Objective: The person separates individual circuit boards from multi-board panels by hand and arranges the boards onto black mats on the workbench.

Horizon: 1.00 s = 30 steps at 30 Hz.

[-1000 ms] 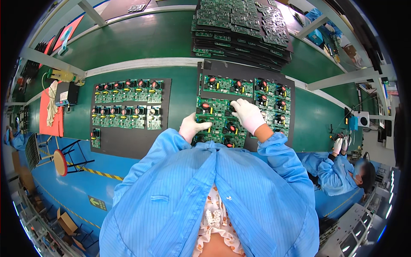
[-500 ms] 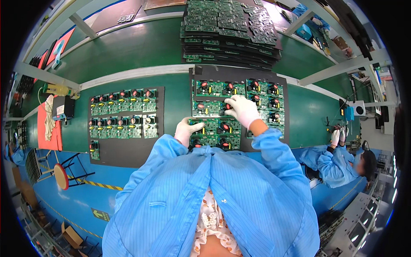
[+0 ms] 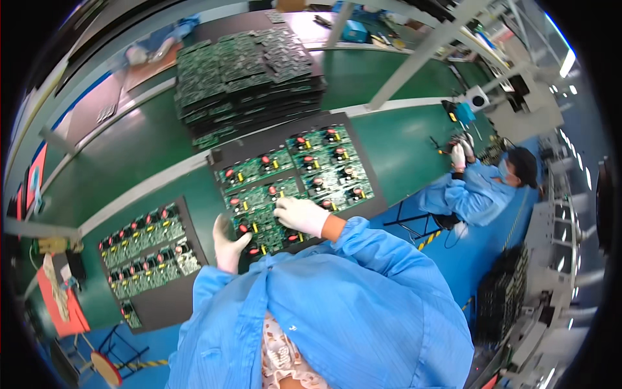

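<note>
Green circuit boards [image 3: 254, 163] with red and yellow parts lie in rows on a black tray [image 3: 367, 159] in front of me. My white-gloved right hand [image 3: 303, 216] reaches over the middle of these boards. Its fingers are bent and closed down on one board beside a red part; what they grip is hidden. At the tray's near left edge is my gloved left hand [image 3: 228, 244], thumb and fingers apart and nothing in them, next to the boards' left side. Further left, a second black tray [image 3: 170, 301] bears more such boards [image 3: 144, 235].
Behind the tray rises a tall stack of loaded black trays [image 3: 249, 84]. A grey post [image 3: 414, 61] stands on the green bench [image 3: 382, 139]. A co-worker [image 3: 479, 188] sits at the right. Red sheets [image 3: 61, 301] and a stool [image 3: 105, 368] are at the left.
The whole view has turned and shifted, the co-worker now appearing closer. My left hand has come off the boards and spread its fingers. My right hand has moved nearer me over the boards.
</note>
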{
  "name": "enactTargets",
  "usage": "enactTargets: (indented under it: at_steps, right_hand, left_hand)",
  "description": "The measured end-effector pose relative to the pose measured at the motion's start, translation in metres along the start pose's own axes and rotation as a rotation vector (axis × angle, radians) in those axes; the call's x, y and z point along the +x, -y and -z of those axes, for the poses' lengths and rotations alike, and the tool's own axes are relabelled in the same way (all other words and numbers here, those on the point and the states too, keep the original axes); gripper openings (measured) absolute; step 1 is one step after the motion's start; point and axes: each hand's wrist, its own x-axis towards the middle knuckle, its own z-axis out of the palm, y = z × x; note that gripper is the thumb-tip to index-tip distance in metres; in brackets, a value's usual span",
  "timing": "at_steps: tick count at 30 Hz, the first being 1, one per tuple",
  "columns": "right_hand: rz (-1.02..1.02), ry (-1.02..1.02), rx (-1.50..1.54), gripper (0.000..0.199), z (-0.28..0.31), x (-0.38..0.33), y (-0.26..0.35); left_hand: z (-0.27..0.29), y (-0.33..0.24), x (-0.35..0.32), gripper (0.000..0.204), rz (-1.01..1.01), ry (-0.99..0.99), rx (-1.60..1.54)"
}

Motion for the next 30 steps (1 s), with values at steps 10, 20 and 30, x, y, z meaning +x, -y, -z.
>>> enactTargets:
  at_steps: [10, 20, 30]
  right_hand:
    - [-0.128, 0.047, -0.042, 0.01, 0.012, -0.013, 0.006]
    - [-0.132, -0.135, 0.083, 0.008, 0.016, -0.008, 0.018]
    - [-0.273, 0.028, 0.197, 0.026, -0.001, -0.034, 0.013]
  left_hand:
    - [0.003, -0.013, -0.023, 0.073, 0.372, 0.385, 0.25]
    - [0.003, 0.003, -0.031, 0.063, 0.323, 0.305, -0.304]
    - [0.013, -0.058, -0.045, 0.061, 0.385, 0.536, 0.197]
